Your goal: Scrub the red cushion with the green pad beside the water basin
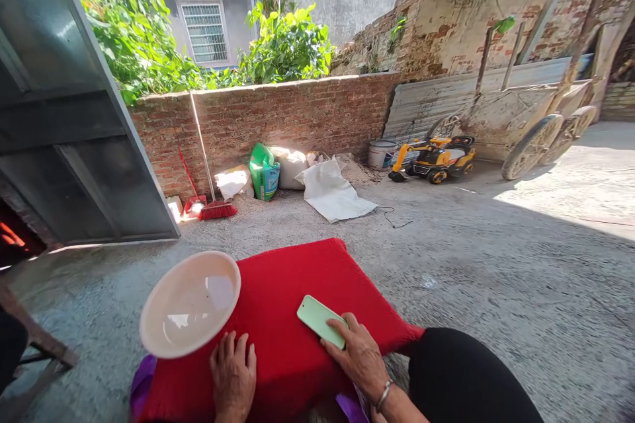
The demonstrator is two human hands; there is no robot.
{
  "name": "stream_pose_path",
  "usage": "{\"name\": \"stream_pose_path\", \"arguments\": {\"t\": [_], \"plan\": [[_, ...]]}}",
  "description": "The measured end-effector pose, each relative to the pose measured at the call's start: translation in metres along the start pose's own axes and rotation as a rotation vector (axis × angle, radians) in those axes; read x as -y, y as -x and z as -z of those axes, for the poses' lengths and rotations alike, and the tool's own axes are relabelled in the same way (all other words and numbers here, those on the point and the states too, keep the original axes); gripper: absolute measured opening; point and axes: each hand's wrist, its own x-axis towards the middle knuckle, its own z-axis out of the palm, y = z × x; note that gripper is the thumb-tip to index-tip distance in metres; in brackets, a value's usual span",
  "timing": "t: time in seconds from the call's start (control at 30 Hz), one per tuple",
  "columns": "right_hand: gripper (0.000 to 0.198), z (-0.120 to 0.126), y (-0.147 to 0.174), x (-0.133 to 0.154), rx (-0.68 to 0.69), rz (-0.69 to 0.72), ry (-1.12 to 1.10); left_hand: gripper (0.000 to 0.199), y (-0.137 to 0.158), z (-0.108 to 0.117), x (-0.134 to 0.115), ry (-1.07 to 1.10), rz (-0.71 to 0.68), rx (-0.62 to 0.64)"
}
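Note:
A red cloth [288, 277] covers a low, flat-topped support in front of me. My right hand [360, 351] grips the near end of a pale green oblong block [317, 318], thumb and fingers along its sides. The block lies on the cloth and has a small hole at its far end. Its underside is hidden, so I cannot tell its exact kind. My left hand [233, 370] rests palm down on the cloth, fingers slightly apart and holding nothing. Just beyond those fingers sits a pale pink basin [159, 334], with reflections on what looks like water inside.
Purple material [143, 380] shows under the cloth. A grey metal door [89, 165] stands at left. By the brick wall [297, 112] are a red broom [218, 210], a green sack [264, 172], a white sheet [335, 192], a bucket [381, 155] and a toy excavator [439, 158].

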Motion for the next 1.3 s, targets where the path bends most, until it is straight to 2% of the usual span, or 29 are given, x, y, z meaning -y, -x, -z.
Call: {"name": "stream_pose_path", "arguments": {"t": [0.2,0.3,0.37,0.47,0.63,0.73,0.83,1.0,1.07,1.13,1.3], "plan": [[0.038,0.037,-0.016,-0.07,-0.006,-0.47,0.166,0.028,-0.001,0.0,0.0,0.019,0.024,0.032],[0.043,0.049,-0.016,-0.086,-0.038,-0.594,0.128,0.027,-0.001,-0.002,-0.001,0.058,0.038,0.034],[0.045,0.049,-0.016,-0.081,-0.087,-0.563,0.049,0.027,-0.002,-0.001,-0.004,0.092,0.079,0.036],[0.046,0.039,-0.014,-0.052,-0.135,-0.398,-0.122,0.026,-0.004,0.003,-0.008,0.127,0.13,0.037],[0.034,0.009,0.009,0.02,-0.031,-0.007,-0.271,0.026,-0.005,0.005,-0.011,0.146,0.154,0.047],[0.027,-0.001,0.021,0.043,0.033,0.153,-0.232,0.025,-0.005,0.005,-0.011,0.153,0.16,0.063],[0.026,0.0,0.017,0.031,0.038,0.125,-0.16,0.024,-0.005,0.008,-0.011,0.16,0.164,0.073],[0.039,0.016,-0.006,-0.025,-0.062,-0.209,-0.079,0.022,-0.006,0.011,-0.015,0.181,0.192,0.077],[0.042,0.018,-0.011,-0.034,-0.098,-0.289,-0.105,0.021,-0.007,0.011,-0.017,0.193,0.201,0.075],[0.039,0.015,-0.011,-0.027,-0.109,-0.258,-0.15,0.02,-0.008,0.011,-0.017,0.204,0.207,0.068],[0.027,-0.01,-0.008,0.03,-0.051,0.063,-0.204,0.022,-0.006,0.008,-0.015,0.203,0.205,0.05]]}}
